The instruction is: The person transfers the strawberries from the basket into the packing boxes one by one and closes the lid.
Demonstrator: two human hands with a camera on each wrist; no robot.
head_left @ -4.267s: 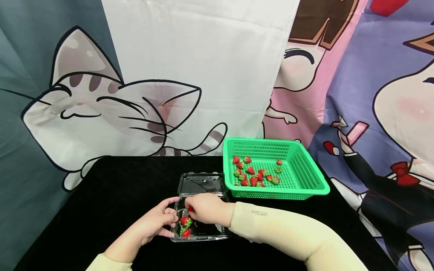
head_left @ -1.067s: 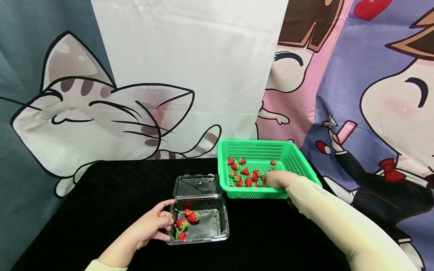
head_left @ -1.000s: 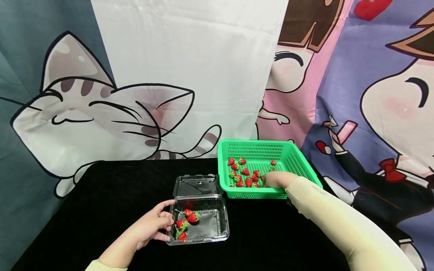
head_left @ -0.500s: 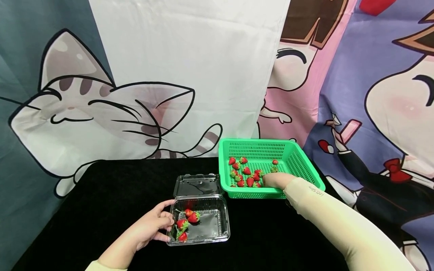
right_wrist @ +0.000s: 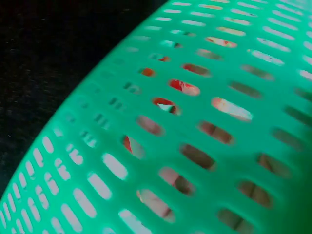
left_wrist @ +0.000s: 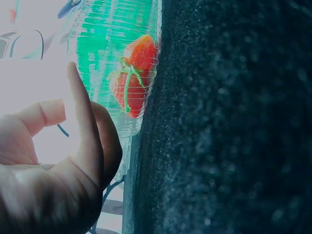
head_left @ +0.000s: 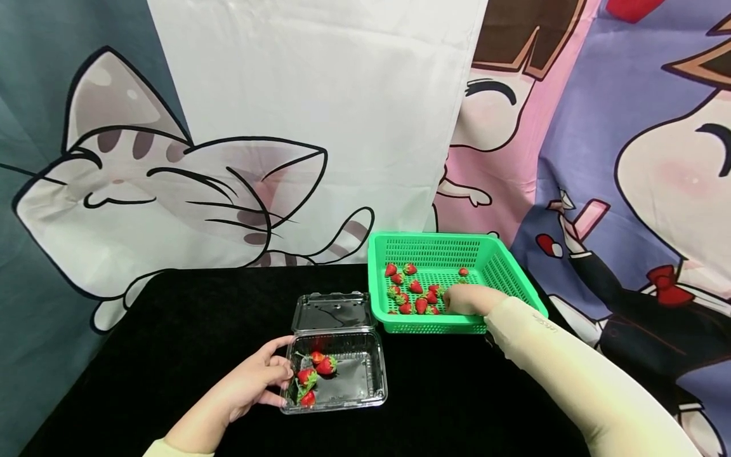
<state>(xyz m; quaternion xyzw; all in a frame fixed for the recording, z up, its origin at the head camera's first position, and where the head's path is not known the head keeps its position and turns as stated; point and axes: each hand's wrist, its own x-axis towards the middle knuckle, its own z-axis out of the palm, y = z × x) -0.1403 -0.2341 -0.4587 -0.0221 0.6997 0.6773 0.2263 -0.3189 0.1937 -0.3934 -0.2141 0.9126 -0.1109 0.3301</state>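
In the head view, my left hand (head_left: pixel 259 376) grips the left side of a clear plastic clamshell box (head_left: pixel 358 381), its fingers spread along that edge. Several strawberries (head_left: pixel 327 365) lie in the left part of the box. The left wrist view shows curled fingers beside the box wall, with strawberries (left_wrist: pixel 130 92) seen through the plastic. My right hand (head_left: pixel 469 299) reaches down into a green plastic basket (head_left: pixel 434 325), just right of a group of strawberries (head_left: pixel 421 305). Its fingertips are hidden, as is anything between them. Skin and red patches show through the basket's slots (right_wrist: pixel 185 87) in the right wrist view.
The box's hinged lid (head_left: pixel 334 313) lies folded back behind it, near the basket's left wall. A lone strawberry (head_left: pixel 463 271) sits toward the back of the basket. Black cloth (head_left: pixel 217 317) covers the table. A printed curtain (head_left: pixel 342 95) hangs behind.
Since the earliest frame, my right hand has left the box and gone right into the basket, leaving a strawberry behind. Lately it has shifted only slightly there. My left hand stays at the box.
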